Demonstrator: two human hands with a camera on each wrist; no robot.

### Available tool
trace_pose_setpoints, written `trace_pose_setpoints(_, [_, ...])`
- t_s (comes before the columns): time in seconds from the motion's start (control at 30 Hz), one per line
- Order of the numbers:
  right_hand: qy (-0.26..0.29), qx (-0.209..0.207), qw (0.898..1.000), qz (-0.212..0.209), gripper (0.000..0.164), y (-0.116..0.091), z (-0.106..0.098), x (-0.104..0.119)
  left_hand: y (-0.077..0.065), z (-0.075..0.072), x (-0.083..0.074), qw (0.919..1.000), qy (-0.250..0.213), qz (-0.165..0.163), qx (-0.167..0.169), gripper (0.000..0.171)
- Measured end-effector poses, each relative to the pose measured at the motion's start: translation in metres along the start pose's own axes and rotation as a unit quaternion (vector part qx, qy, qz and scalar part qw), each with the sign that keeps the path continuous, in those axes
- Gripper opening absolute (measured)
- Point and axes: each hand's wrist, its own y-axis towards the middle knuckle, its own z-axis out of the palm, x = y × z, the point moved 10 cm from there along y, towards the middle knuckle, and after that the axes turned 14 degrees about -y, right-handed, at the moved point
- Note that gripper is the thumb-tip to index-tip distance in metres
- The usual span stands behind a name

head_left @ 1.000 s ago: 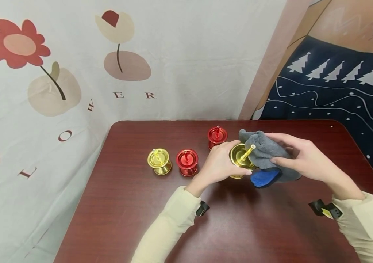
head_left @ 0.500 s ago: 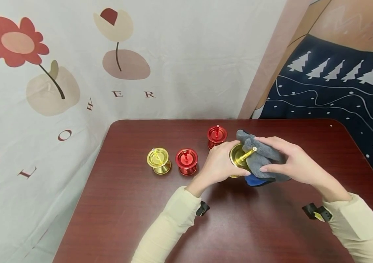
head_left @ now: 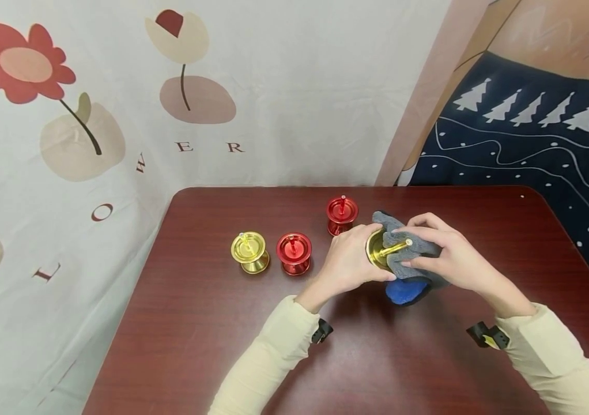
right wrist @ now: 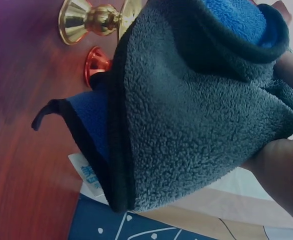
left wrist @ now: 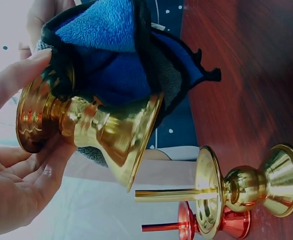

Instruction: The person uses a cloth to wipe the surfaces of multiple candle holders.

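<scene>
My left hand (head_left: 348, 259) grips a gold candle holder (left wrist: 111, 130) by its dish and holds it above the table, tilted to the right. A thin gold spike with a pale tip rises from the dish. In my right hand (head_left: 447, 251) is a grey and blue cloth (right wrist: 186, 115), pinched between thumb and fingers. The cloth presses against the dish of the held candle holder, beside the spike. Its blue side shows in the left wrist view, hanging near the holder's stem and flared base. The right fingertips are partly hidden in the folds.
A second gold candle holder (head_left: 249, 252) stands upright on the left of the dark red table (head_left: 185, 346). Two red candle holders stand upright too: one red holder (head_left: 294, 253) beside the gold, another red holder (head_left: 342, 214) farther back, close behind my left hand. A printed curtain (head_left: 294, 115) hangs behind.
My right hand has moved left with the cloth, closer to the held candle holder, and its fingers have bunched the cloth against the dish. The holder has tilted slightly more to the right.
</scene>
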Motion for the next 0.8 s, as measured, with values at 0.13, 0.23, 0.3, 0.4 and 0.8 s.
trace_pose_setpoints(0.13, [0.006, -0.011, 1.000, -0.010, 0.044, 0.0003, 0.0008, 0.0005, 0.0005, 0.0022, 0.0010, 1.0000, 0.007, -0.003, 0.004, 0.075])
trace_pose_setpoints(0.23, [0.013, -0.010, 1.000, -0.003, 0.042, 0.0001, 0.0021, -0.0025, 0.0015, 0.0036, 0.0017, 0.9999, 0.011, -0.005, 0.008, 0.074])
trace_pose_setpoints(0.3, [0.018, -0.005, 1.000, 0.005, 0.042, 0.0000, 0.0037, -0.0042, 0.0021, 0.0036, 0.0013, 0.9998, 0.016, -0.001, 0.009, 0.074])
trace_pose_setpoints(0.4, [0.021, 0.006, 1.000, 0.018, 0.044, -0.0006, 0.0058, -0.0060, 0.0029, 0.0033, 0.0006, 0.9998, 0.015, 0.006, 0.010, 0.074])
trace_pose_setpoints(0.8, [0.018, -0.007, 0.999, 0.026, 0.044, 0.0007, 0.0086, -0.0072, 0.0027, 0.0061, 0.0017, 0.9990, 0.040, -0.013, 0.015, 0.075])
